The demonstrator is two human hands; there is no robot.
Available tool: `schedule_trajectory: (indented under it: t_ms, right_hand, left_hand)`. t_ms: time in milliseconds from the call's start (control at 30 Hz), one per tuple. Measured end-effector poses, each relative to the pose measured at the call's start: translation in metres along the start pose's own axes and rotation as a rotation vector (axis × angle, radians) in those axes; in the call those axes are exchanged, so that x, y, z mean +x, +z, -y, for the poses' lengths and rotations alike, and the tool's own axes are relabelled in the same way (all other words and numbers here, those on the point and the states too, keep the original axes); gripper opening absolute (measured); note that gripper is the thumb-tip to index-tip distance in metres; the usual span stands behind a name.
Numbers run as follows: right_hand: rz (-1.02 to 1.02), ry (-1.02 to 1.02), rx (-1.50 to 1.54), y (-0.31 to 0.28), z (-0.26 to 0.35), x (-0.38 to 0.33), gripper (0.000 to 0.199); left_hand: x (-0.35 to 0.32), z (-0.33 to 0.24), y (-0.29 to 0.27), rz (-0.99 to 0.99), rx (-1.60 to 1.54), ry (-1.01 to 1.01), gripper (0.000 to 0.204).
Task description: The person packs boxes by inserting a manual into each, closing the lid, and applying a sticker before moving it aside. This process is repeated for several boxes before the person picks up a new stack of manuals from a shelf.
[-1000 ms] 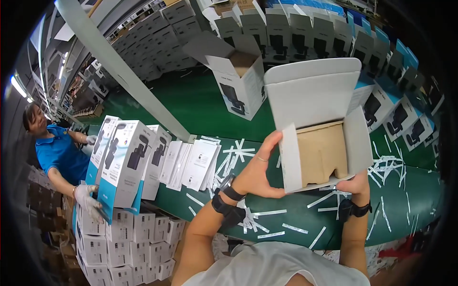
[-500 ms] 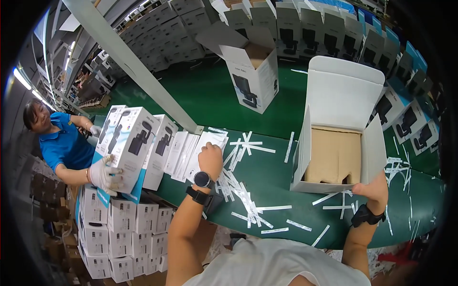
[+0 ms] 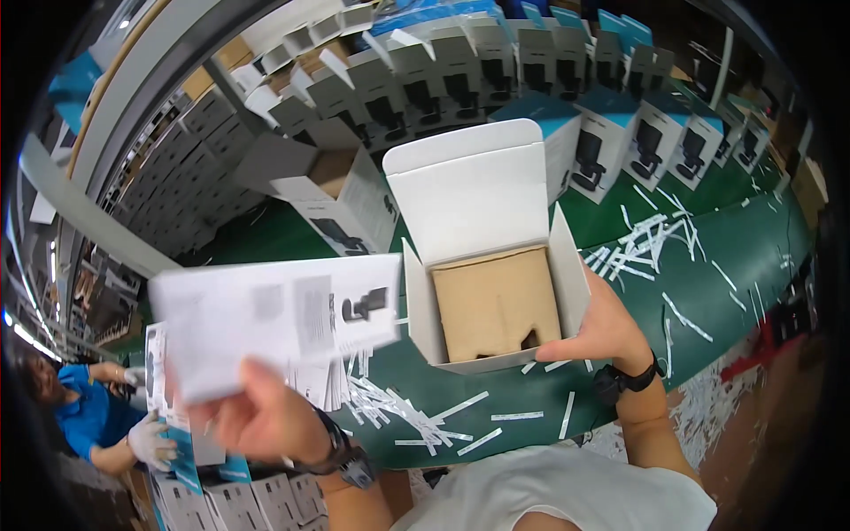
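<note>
My left hand (image 3: 261, 416) holds a white printed leaflet (image 3: 274, 319), lifted flat in front of me and blurred. My right hand (image 3: 602, 327) grips the right side of an open white carton (image 3: 482, 190) whose lid stands up. Inside the carton sits a brown cardboard insert (image 3: 496, 301). The carton rests above the green table (image 3: 744, 257), and the leaflet's right edge almost reaches its left wall.
Another open carton (image 3: 332, 190) stands behind on the table. Rows of printed boxes (image 3: 620, 133) line the far side. White paper strips (image 3: 443, 420) litter the table. At lower left a person in blue (image 3: 88, 411) with white gloves handles boxes beside a stack (image 3: 186, 496).
My left hand went from the carton to the leaflet pile at left, picked one up and brought it toward the carton. The right hand kept hold of the carton.
</note>
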State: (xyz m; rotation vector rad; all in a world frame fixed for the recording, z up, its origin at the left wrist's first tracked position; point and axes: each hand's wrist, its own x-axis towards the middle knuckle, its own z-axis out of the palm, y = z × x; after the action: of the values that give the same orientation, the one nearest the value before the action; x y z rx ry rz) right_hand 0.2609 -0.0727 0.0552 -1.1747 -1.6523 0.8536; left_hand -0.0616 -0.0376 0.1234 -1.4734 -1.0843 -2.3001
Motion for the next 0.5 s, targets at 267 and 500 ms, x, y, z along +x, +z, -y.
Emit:
schedule_trajectory:
  t_ms: [267,500]
  right_hand:
    - [-0.017,0.032,-0.062,-0.023,0.017,-0.022,0.085]
    - [-0.384,-0.325,-0.240,-0.042,0.036,-0.021,0.027]
  left_hand:
    - [-0.013,-0.047,0.046,0.832,0.151,0.359,0.041]
    - [-0.045,-0.022,0.021,0.940,-0.036,-0.098,0.058]
